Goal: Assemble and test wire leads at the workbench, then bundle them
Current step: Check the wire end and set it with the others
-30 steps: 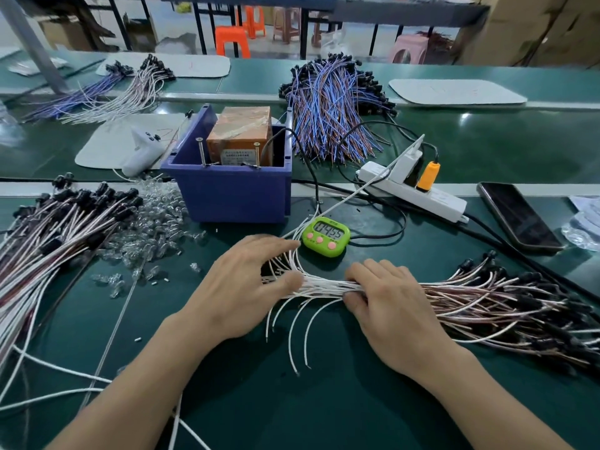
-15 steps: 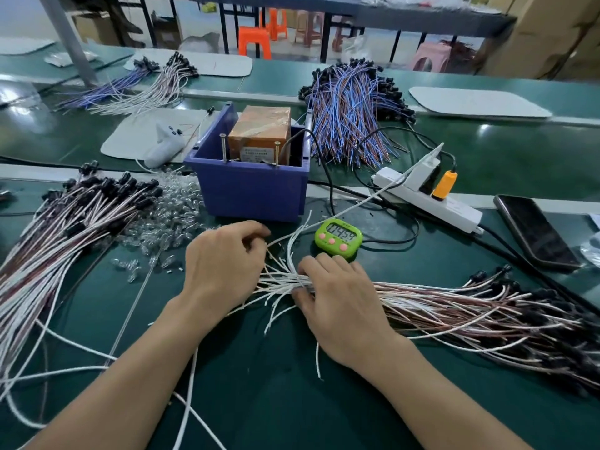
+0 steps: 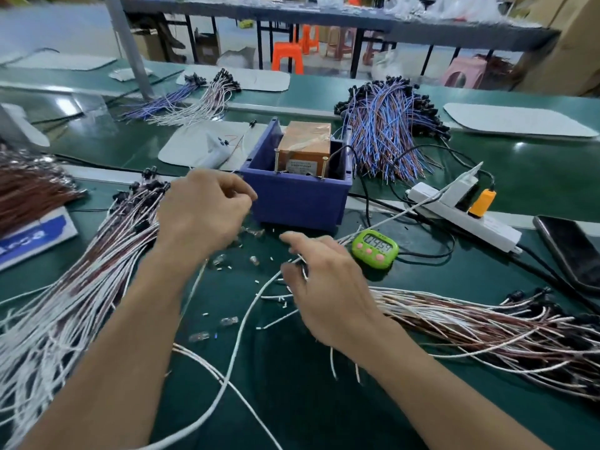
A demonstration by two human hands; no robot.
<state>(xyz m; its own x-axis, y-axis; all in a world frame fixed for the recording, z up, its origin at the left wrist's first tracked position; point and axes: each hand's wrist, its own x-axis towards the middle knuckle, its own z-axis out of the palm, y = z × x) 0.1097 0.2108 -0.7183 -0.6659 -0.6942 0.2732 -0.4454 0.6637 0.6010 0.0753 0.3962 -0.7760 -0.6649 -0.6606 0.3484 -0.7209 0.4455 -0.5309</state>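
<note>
1. The left hand [image 3: 204,216] hovers just beside the box [image 3: 298,199] with its fingers curled; I cannot tell whether it pinches anything.
2. The right hand [image 3: 328,287] grips the white ends of the leads [image 3: 487,323], which lie on the bench [image 3: 292,401], fanning rightward.
3. The hands are apart, and the timer [image 3: 375,246] is near the right one.

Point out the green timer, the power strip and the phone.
green timer [image 3: 376,241]: head view, its display.
power strip [image 3: 493,229]: head view, white body.
phone [image 3: 571,251]: head view, dark screen.
</note>
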